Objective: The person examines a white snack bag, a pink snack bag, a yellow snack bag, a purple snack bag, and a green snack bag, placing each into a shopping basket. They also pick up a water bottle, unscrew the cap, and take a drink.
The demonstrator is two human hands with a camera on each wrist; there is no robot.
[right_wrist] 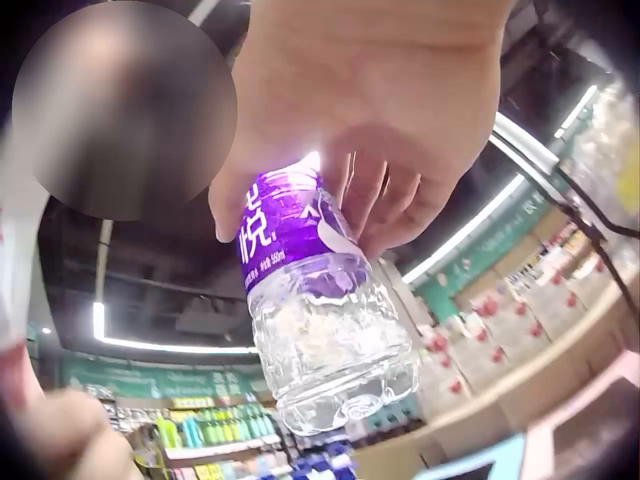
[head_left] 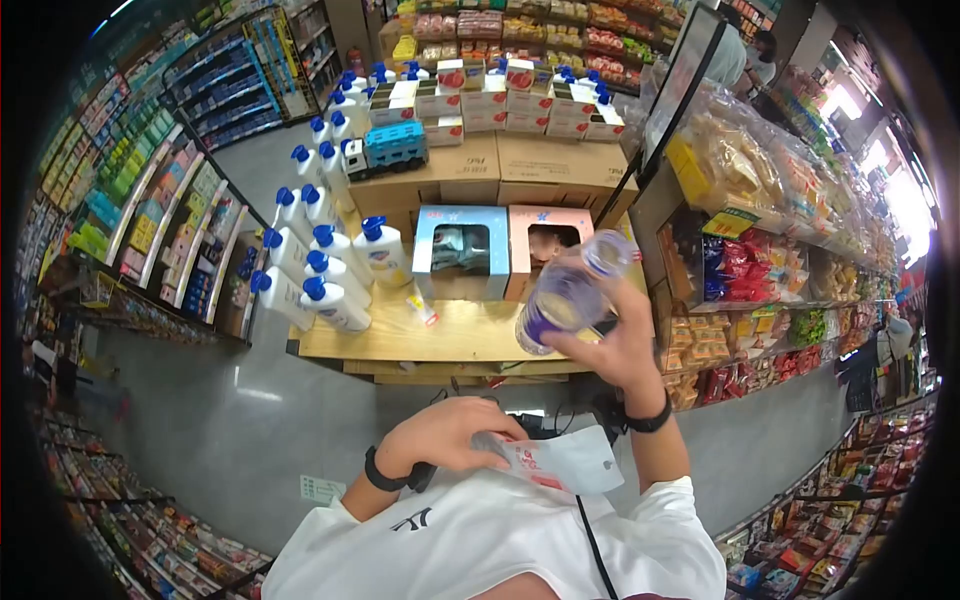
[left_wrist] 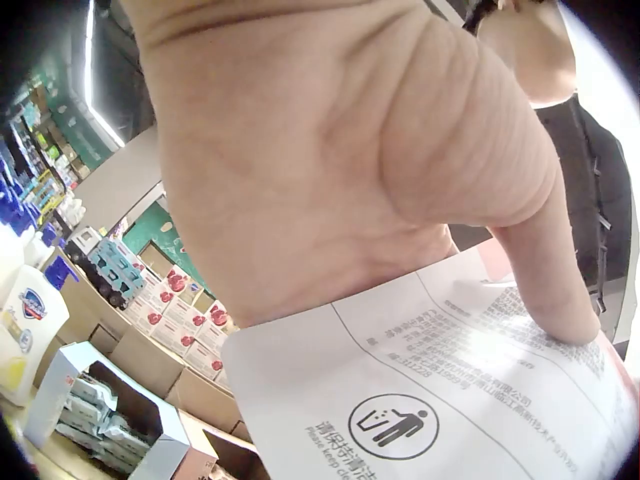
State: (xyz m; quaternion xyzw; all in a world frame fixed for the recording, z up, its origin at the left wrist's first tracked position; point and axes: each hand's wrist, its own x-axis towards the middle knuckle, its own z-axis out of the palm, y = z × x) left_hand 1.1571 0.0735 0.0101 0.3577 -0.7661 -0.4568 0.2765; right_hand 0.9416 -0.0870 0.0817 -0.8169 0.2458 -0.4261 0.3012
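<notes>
My right hand grips a clear plastic water bottle with a purple label, its fingers and thumb wrapped round the middle. The bottle tilts in front of the pink box, overlapping it in the head view; its clear ribbed end shows in the right wrist view. Close to the white shirt, my left hand holds a flat white pouch with red print. In the left wrist view, the thumb lies over the printed face of the pouch; the other fingers are hidden.
A wooden table stands ahead. On it are a light blue box, several white pump bottles with blue tops, and a small tube. A toy truck sits on cardboard boxes. Snack shelves flank the right.
</notes>
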